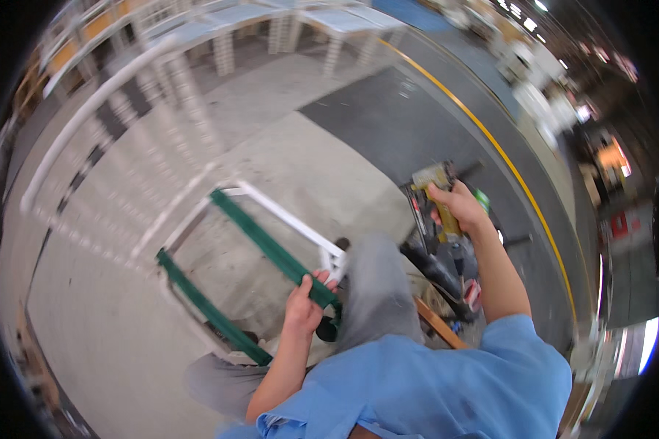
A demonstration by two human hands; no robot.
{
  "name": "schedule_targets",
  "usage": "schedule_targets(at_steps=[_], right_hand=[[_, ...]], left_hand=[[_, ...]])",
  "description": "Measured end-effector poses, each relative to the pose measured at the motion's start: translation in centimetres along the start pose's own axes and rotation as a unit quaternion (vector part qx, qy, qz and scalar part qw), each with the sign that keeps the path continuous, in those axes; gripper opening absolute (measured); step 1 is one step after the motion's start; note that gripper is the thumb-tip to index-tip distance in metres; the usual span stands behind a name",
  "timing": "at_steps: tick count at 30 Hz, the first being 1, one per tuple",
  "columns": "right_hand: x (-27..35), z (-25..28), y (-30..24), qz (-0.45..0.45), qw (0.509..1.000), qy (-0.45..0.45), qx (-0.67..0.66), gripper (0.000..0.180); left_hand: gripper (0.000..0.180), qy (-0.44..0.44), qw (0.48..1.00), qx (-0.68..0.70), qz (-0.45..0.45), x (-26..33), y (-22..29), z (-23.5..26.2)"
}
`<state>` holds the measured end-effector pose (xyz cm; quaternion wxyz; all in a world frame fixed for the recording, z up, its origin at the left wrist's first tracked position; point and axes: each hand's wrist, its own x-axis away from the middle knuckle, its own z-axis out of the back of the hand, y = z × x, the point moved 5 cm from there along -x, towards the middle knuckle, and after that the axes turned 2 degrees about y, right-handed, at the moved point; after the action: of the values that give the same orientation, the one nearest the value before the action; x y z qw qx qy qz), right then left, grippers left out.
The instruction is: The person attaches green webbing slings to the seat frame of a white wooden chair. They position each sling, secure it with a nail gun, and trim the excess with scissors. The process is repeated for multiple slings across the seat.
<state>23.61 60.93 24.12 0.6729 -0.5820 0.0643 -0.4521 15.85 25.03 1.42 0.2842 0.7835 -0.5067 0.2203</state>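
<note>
Left hand [302, 306] is wrapped around a green bar [271, 247] of a green-and-white frame [285, 216] lying tilted on the concrete floor [110, 344]. Right hand [458, 205] grips a yellow-and-black nail gun [432, 201], held out to the right of the frame.

I stand on a grey concrete floor [124, 351], paler in some patches and darker toward the right. A curved yellow line [505, 157] runs across the dark part. White frames [117, 139] lean or stand stacked at my left, and more white racks [271, 29] stretch along the far side. Bright ceiling lights [527, 18] glare at upper right.
</note>
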Motion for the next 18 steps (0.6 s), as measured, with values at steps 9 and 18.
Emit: schedule_targets(at_steps=[9,18], right_hand=[[1.6,10.9,18.9,-0.124,0.969,0.091,-0.193,0.045],[-0.7,17.1,24.4,-0.08,0.972,0.221,-0.025,0.054]], left_hand=[[0.047,0.097,0.976,-0.03,0.192,2.2,-5.6,6.5],[0.046,0.126,0.992,0.002,0.02,0.5,-5.1,5.2]])
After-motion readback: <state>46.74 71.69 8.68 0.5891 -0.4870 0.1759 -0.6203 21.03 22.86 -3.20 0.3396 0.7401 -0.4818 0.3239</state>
